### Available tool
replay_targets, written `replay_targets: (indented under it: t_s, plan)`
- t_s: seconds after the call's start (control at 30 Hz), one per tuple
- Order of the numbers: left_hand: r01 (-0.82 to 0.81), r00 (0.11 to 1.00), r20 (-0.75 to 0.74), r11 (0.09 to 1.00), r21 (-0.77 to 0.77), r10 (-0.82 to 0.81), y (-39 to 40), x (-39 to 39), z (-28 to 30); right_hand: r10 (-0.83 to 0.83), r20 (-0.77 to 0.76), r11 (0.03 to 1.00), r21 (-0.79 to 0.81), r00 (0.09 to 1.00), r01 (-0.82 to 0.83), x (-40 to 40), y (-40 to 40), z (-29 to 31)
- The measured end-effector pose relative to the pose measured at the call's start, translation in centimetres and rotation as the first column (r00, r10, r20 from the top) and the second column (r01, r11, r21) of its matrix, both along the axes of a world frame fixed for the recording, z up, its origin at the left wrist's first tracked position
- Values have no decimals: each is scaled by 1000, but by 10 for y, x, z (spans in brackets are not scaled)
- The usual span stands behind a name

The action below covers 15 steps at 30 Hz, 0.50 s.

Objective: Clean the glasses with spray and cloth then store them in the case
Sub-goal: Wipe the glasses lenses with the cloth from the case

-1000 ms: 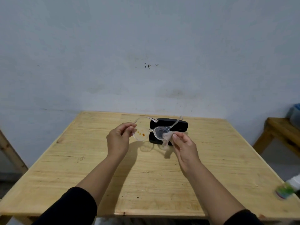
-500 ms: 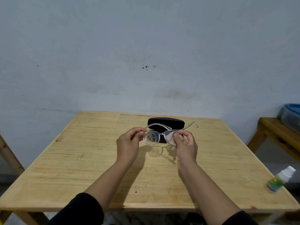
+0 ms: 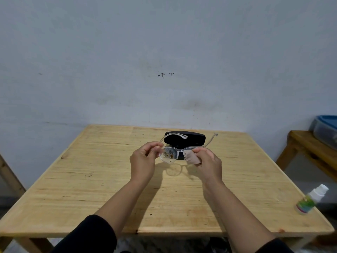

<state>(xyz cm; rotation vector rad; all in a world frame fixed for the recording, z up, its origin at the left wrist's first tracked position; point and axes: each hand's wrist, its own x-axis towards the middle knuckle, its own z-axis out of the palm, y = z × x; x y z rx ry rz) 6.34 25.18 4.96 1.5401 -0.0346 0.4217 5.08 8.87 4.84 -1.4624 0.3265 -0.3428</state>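
Observation:
I hold clear-framed glasses (image 3: 170, 154) in the air above the wooden table (image 3: 91, 189), temples pointing away from me. My left hand (image 3: 144, 164) pinches the left end of the frame; the left lens shows brownish spots. My right hand (image 3: 207, 164) presses a small beige cloth (image 3: 192, 158) over the right lens, hiding it. The black glasses case (image 3: 193, 138) lies behind the glasses at the far middle of the table; I cannot tell whether it is open. The spray bottle (image 3: 310, 200), white cap and green label, stands at the table's right edge.
A grey wall rises right behind the table. A lower wooden bench (image 3: 310, 148) stands to the right, carrying a blue-lidded plastic box (image 3: 326, 128). A wooden post (image 3: 9, 178) leans at the left edge.
The glasses have turned more level and shifted slightly toward me. The cloth in my right hand now covers the whole right lens; my left hand keeps its pinch on the frame.

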Motion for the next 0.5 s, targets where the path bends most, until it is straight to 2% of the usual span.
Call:
replay_targets:
  t_s: [0.07,0.17,0.27,0.33,0.5]
  plan:
    - [0,1000,7,1000,-1,0,0,-1,0,17,11,1000,-22,1000,-17,-4,1,0]
    - [-27,999,24,1000,7,26,-2,-3,0,-72,76,997,-36,994,75,-8,3,-1]
    - [-61,997,44,998,13,60,-8,-7,1,-217,129,974,99,968,205,-9,9,2]
    - [-68,996,64,998,13,67,-12,-10,2,-280,127,955,133,952,264,-9,12,2]
    - [-89,993,75,996,-25,90,-12,-10,7,-221,134,974,85,966,211,-13,12,5]
